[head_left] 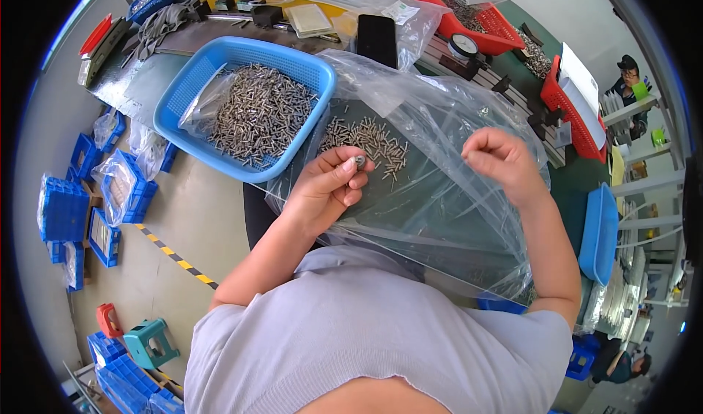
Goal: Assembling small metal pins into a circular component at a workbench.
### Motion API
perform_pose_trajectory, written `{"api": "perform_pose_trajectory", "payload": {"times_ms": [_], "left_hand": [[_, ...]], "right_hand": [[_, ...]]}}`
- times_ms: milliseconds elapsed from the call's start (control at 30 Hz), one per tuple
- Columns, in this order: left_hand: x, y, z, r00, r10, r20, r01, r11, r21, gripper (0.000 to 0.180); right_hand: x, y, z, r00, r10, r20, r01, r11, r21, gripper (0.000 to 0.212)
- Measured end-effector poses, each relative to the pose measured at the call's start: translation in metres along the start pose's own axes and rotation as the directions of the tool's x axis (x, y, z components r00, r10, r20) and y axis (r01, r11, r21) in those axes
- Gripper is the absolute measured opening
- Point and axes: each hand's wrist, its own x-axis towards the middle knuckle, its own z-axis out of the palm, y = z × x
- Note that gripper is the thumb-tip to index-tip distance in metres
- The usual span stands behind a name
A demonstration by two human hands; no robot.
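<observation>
My left hand [328,185] is closed, with a small round metal part [359,161] pinched between thumb and fingers. Just beyond it, small metal pins [370,143] lie loosely heaped on the table beside clear plastic sheeting [447,187]. My right hand [505,161] hovers over the right part of the plastic, thumb and fingertips pressed together; whatever they may hold is too small to see. To the left of the heap stands a blue plastic basket [167,106] full of similar metal pins [267,114], with a clear bag [209,106] inside it.
A black phone [376,40] lies at the back. Behind the plastic are a dial gauge [463,46] and a red basket [501,37] of metal parts. Another red basket [571,114] holds papers at the right. Blue crates [66,209] and a green stool [150,343] are on the left.
</observation>
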Motion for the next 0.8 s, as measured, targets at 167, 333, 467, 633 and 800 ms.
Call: {"api": "perform_pose_trajectory", "payload": {"times_ms": [167, 333, 467, 633, 800], "left_hand": [[-0.003, 0.0, 0.001, 1.0, -0.013, 0.006, 0.013, 1.0, -0.012, 0.023], [-0.003, 0.004, 0.009, 0.999, -0.028, -0.042, 0.029, 1.0, 0.011, 0.025], [-0.005, 0.014, 0.025, 0.999, 0.032, 0.022, -0.033, 0.999, 0.042, 0.022], [-0.014, 0.022, 0.026, 0.996, 0.067, 0.053, -0.069, 0.997, 0.035, 0.022], [-0.018, 0.024, 0.034, 0.999, -0.003, 0.039, 0.0, 0.997, 0.074, 0.021]], "right_hand": [[0.0, -0.004, 0.041, 0.99, -0.084, 0.113, 0.121, 0.916, -0.382, 0.009], [0.021, 0.028, 0.055, 0.934, -0.329, 0.137, 0.332, 0.663, -0.671, 0.014], [0.032, 0.04, 0.062, 0.923, -0.347, 0.165, 0.364, 0.652, -0.665, 0.019], [0.041, 0.047, 0.07, 0.921, -0.36, 0.148, 0.355, 0.619, -0.7, 0.019], [0.044, 0.052, 0.073, 0.915, -0.393, 0.093, 0.337, 0.614, -0.714, 0.019]]}}
